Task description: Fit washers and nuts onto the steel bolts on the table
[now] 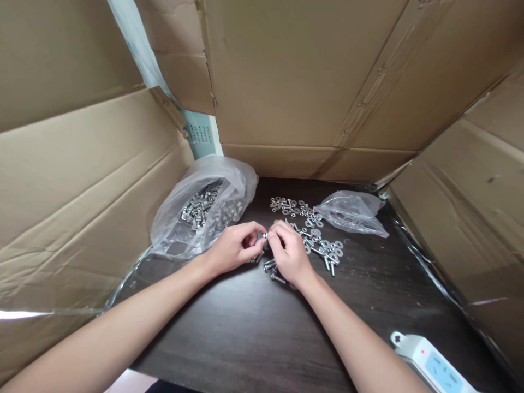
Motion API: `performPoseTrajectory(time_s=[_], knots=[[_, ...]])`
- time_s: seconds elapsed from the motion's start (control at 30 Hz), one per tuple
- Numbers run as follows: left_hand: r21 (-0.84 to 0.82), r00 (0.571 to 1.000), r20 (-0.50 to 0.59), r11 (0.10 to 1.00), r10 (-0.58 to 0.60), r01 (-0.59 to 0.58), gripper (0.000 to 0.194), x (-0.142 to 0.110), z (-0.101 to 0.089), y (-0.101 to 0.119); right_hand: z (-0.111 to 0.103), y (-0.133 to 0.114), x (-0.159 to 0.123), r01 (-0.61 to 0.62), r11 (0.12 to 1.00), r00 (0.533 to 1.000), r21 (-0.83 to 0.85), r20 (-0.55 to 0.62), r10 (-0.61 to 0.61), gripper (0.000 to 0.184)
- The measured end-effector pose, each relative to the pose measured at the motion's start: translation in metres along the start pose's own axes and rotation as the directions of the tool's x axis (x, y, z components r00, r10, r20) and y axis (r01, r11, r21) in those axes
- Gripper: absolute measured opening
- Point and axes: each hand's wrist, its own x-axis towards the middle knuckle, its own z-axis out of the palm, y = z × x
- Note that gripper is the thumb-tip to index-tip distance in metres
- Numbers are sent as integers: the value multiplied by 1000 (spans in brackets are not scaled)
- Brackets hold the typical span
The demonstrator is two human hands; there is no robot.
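My left hand [237, 246] and my right hand [289, 252] meet over the dark table [254, 327], fingertips pinched together on a small metal bolt [264, 236] between them. Both hands are closed around it. Under and beside my right hand lie several loose bolts [272, 267] and washers [323, 245]. More washers [289, 205] are scattered just behind. A clear plastic bag full of bolts [204, 210] lies to the left of my left hand.
A smaller, nearly flat clear bag [352, 213] lies at the right rear. Cardboard walls [307, 82] close in the table at left, back and right. A white power strip [429, 365] sits at the near right corner.
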Motion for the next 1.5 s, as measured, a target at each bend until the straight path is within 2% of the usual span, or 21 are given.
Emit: performPoseTrajectory(time_s=[0.23, 0.47, 0.8, 1.17, 1.33, 1.5], knots=[[33, 999, -8, 999, 34, -34, 16, -1, 1, 1, 1, 3, 0, 2, 1000, 1000, -2, 7, -2, 34], [103, 1000, -15, 995, 15, -13, 16, -2, 2, 3, 3, 2, 0, -27, 1000, 999, -16, -20, 27, 41], [100, 1000, -4, 995, -19, 20, 15, 0, 1, 5, -1, -1, -1, -50, 998, 999, 24, -13, 50, 21], [70, 1000, 15, 998, 0, -1, 17, -1, 1, 3, 2, 3, -1, -20, 1000, 1000, -4, 2, 20, 29], [75, 1000, -10, 997, -19, 19, 16, -1, 1, 3, 2, 1, -2, -70, 997, 997, -32, -25, 70, 34], [80, 999, -17, 996, -31, 32, 15, -1, 1, 4, -1, -2, -1, -82, 997, 996, 12, -18, 82, 24]])
